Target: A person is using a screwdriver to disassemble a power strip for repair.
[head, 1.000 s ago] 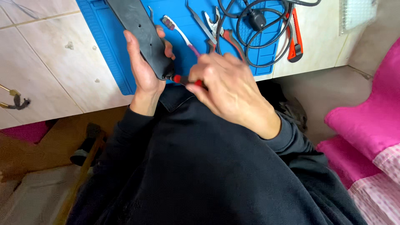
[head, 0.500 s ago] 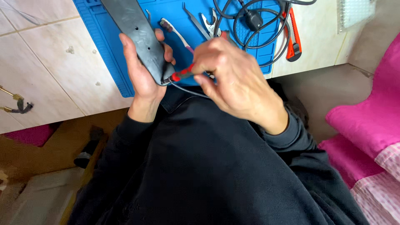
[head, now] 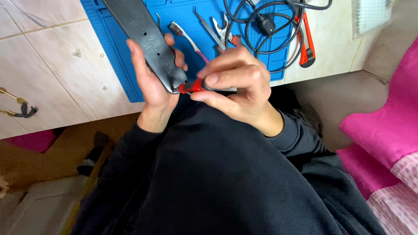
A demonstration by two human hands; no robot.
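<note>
Over the near edge of the pale tiled bench (head: 52,78), the left hand (head: 150,85) wraps round the lower end of a long, flat, dark grey plastic casing (head: 143,37), its fingers (head: 177,58) curled over the far side and the thumb along the near side, so the casing is held tilted with its far end running out over the blue silicone work mat (head: 117,65); the right hand (head: 237,87) is clenched in a pinch on a small red-handled screwdriver (head: 193,85), whose tip meets the casing's near end just beside the left palm; whether the tip sits in a screw head cannot be told, since the thumb and casing edge hide it; judged from this, the step in hand is working a fastener at the casing's end, and the next move would call for a steady left grip and the driver kept in line while the fingers roll it; on the mat behind lie a white toothbrush with a pink handle (head: 187,37), metal tweezers (head: 208,24), small pliers (head: 226,30) and a coiled black power cable (head: 261,26); an orange utility knife (head: 307,43) rests just off the mat's right edge.
</note>
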